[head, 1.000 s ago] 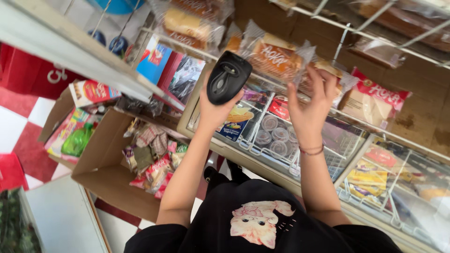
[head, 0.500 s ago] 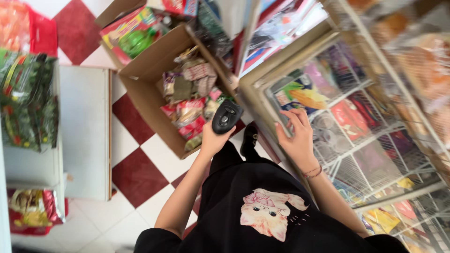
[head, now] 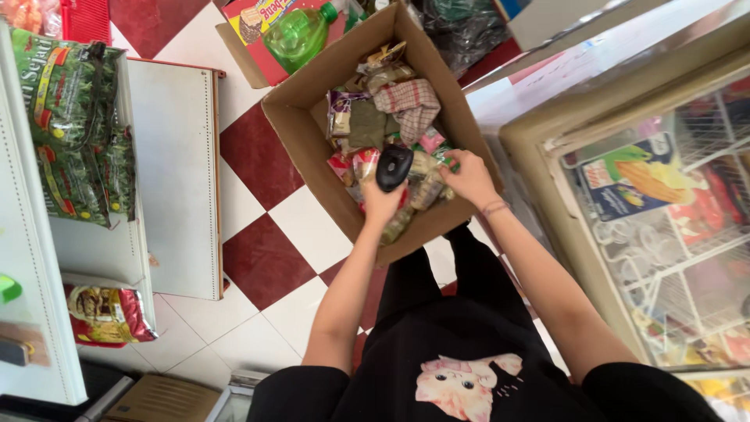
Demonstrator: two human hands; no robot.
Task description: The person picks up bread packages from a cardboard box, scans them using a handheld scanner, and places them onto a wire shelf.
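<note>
Scanner [head: 394, 167], a black handheld one, is sitting in the left hand [head: 383, 205], whose fingers are clamped round its grip, and it is hovering over the open cardboard box [head: 301, 148] on the checkered floor [head: 258, 258]. Just at its 3 o'clock, the right hand [head: 469, 177] is reaching into the box, its fingers curling onto a snack packet [head: 426, 184] in the heap; whether they are fully gripping it I cannot tell. Many packets are lying loose in the box, none visibly lifted clear, so the sorting looks to be at an early stage, with most of the contents left to handle. At 1 o'clock of the box, a checked cloth-like wrapper [head: 410, 101] is lying on the pile. At 3 o'clock, a glass-topped freezer [head: 547, 141] is standing; at 9 o'clock, a white shelf [head: 176, 172] with green bags [head: 74, 117].
</note>
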